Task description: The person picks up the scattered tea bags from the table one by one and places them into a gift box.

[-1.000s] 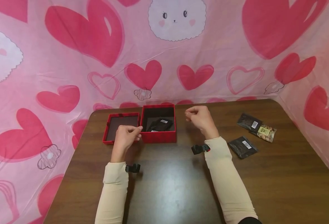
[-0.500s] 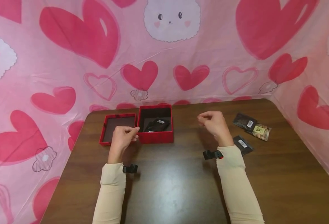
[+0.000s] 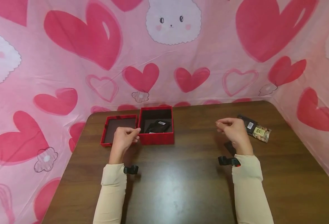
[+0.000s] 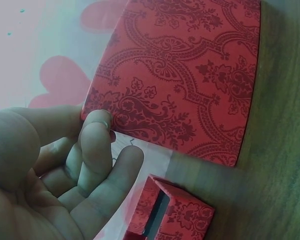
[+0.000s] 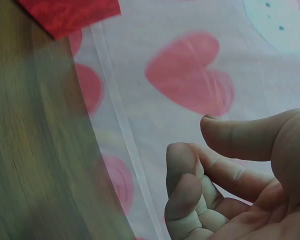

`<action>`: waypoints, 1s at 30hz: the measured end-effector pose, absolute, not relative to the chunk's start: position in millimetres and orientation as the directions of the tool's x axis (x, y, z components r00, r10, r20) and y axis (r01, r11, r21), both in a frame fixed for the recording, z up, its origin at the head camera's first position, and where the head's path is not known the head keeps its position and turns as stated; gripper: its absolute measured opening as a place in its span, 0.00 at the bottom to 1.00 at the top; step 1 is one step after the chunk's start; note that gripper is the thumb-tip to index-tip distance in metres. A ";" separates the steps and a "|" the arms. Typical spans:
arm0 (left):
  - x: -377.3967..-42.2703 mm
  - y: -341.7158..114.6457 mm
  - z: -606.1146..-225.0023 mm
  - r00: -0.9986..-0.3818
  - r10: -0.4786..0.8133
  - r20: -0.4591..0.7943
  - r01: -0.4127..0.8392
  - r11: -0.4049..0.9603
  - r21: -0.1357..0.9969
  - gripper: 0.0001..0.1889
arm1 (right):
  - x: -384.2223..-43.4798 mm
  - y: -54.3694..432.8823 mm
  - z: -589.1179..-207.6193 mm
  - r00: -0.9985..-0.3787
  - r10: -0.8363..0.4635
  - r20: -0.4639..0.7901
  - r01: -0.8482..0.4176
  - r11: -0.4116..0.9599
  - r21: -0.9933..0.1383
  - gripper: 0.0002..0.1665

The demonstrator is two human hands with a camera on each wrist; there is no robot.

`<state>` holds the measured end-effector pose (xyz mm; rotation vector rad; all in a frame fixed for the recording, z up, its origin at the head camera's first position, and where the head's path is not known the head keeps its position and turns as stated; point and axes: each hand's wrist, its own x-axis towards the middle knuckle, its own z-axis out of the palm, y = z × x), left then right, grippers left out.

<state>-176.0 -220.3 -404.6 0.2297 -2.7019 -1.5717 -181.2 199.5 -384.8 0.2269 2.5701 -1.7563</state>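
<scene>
With my left hand [image 3: 123, 138] I pinch the near left corner of the red box [image 3: 157, 139] between thumb and fingers; black packets [image 3: 159, 126] lie inside, and a shallow red lid [image 3: 121, 122] sits just left of it. My right hand [image 3: 234, 131], fingers loosely curled and thumb apart, holds nothing above the desk [image 3: 175, 186]. Near it a dark packet [image 3: 249, 125] and a patterned packet [image 3: 262, 134] lie touching, another packet [image 3: 229, 147] partly hidden beneath my wrist
</scene>
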 end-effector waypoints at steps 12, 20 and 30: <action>-177.3 -217.9 -404.0 -0.988 -0.130 -0.084 -0.137 0.481 0.866 0.15 | -165.2 240.1 -390.9 -0.983 0.156 -0.096 0.142 0.319 -0.937 0.23; -176.6 -219.4 -405.5 -0.987 -0.136 -0.087 -0.143 0.488 0.861 0.16 | -156.3 263.0 -395.8 -0.967 0.221 -0.130 0.191 0.283 -0.940 0.22; -177.1 -216.4 -406.0 -0.987 -0.136 -0.088 -0.143 0.476 0.868 0.17 | -141.7 294.1 -405.4 -0.949 0.267 -0.171 0.227 0.193 -0.955 0.07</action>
